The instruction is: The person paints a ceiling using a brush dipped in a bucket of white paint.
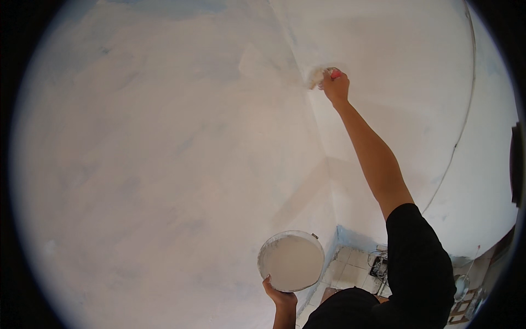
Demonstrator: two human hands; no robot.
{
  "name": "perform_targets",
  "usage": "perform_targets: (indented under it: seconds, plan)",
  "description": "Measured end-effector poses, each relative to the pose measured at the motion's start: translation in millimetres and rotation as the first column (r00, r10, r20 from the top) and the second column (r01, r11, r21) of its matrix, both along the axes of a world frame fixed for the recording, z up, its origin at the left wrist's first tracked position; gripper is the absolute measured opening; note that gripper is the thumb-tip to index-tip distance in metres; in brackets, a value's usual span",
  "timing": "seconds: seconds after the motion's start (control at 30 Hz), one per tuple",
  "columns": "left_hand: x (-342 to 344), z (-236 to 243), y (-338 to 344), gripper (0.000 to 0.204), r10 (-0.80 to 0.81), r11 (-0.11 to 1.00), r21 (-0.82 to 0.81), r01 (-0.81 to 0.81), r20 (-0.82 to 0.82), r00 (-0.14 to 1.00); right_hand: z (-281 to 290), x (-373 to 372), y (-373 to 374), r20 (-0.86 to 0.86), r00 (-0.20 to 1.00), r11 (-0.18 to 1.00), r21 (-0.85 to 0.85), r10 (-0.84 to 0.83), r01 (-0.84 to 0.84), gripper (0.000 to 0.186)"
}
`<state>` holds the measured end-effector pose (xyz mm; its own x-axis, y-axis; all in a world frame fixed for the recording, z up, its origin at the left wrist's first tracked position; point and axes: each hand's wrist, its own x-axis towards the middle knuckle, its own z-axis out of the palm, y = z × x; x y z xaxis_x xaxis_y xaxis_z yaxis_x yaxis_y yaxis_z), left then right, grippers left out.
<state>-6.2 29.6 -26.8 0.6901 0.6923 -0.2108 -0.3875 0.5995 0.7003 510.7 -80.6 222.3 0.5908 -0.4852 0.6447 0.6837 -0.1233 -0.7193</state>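
Observation:
My right hand [336,88] is stretched high up into the wall corner. Its fingers are closed round the red handle [335,73] of what looks like a paintbrush. The pale, blurred bristles [316,78] are against the wall at the corner line. Low in the view, my left hand [280,292] grips a round bucket [265,253] by its near left side, with the thumb over the rim. Off-white paint [296,263] fills much of it, and its surface is smooth.
The left wall [164,164] is patchy white with bluish marks. A thin cable [464,123] runs down the right wall [405,109]. Below lie a tiled floor [350,271], a dark device with cords [378,267] and, at lower right, a wooden frame-like object [463,307].

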Motion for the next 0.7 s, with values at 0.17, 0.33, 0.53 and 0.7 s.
perform_targets:
  seconds: [0.17,0.33,0.53,0.7]
  plan:
    - [-5,-5,2,0.051,0.050,0.999,0.002,-0.050,-0.018,0.999,32,-48,24,0.051,0.998,0.981,-0.194,0.030,-0.019,0.023]
    - [-11,-8,2,0.048,0.102,0.993,0.064,-0.100,-0.026,0.994,134,-176,75,0.276,0.936,0.958,-0.244,0.220,-0.153,0.023]
    - [-12,-8,-2,0.047,0.106,0.990,0.102,-0.101,-0.045,0.993,189,-219,69,0.559,0.669,0.788,0.044,0.490,-0.614,0.023]
    - [-16,-11,3,0.047,0.090,0.990,0.108,-0.087,-0.027,0.996,113,-170,79,0.492,0.392,0.346,0.187,0.777,-0.919,0.017]
